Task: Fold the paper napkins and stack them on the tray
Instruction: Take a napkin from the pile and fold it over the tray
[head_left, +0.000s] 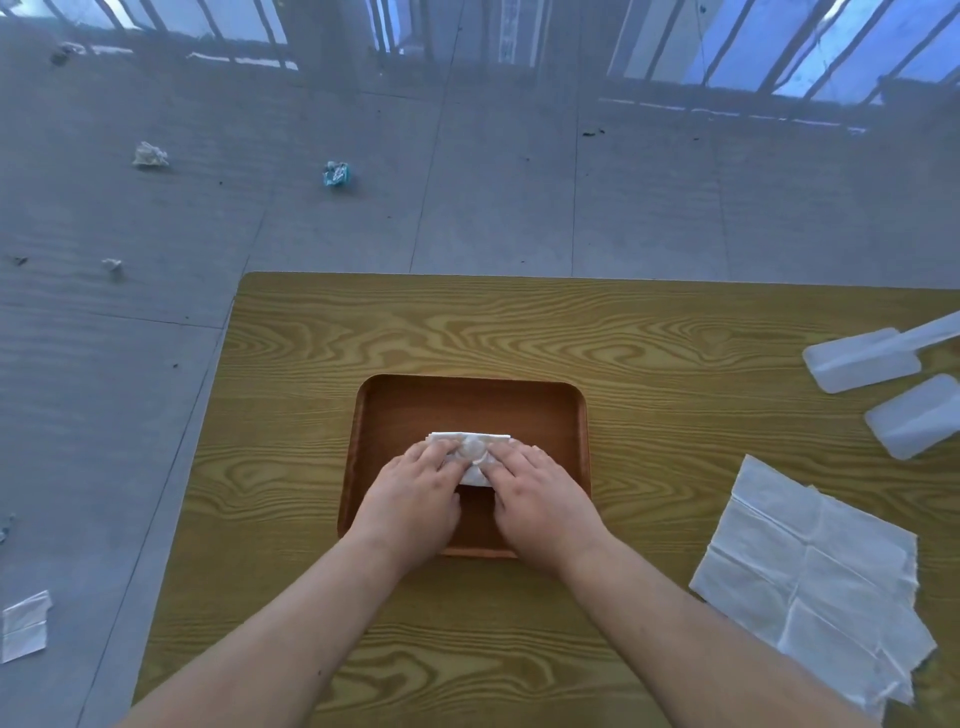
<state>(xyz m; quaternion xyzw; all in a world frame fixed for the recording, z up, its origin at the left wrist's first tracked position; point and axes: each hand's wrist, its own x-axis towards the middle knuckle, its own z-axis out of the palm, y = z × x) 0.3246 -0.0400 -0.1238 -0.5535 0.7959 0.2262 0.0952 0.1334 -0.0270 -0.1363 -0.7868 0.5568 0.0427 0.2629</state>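
Note:
A brown wooden tray (470, 400) sits in the middle of the wooden table. A folded white napkin (470, 440) lies inside it, partly covered by both hands. My left hand (410, 499) rests on the napkin's left part, palm down, fingers on the paper. My right hand (540, 493) lies on its right part in the same way. Between the two hands a strip of the napkin shows. A pile of unfolded white napkins (815, 571) lies flat at the right of the table.
Two white plastic scoop-like pieces (862, 361) (914, 415) lie at the table's right edge. The table (467, 322) ends at the left and far sides; beyond is grey floor with crumpled paper scraps (150, 155) and a folded napkin (25, 626).

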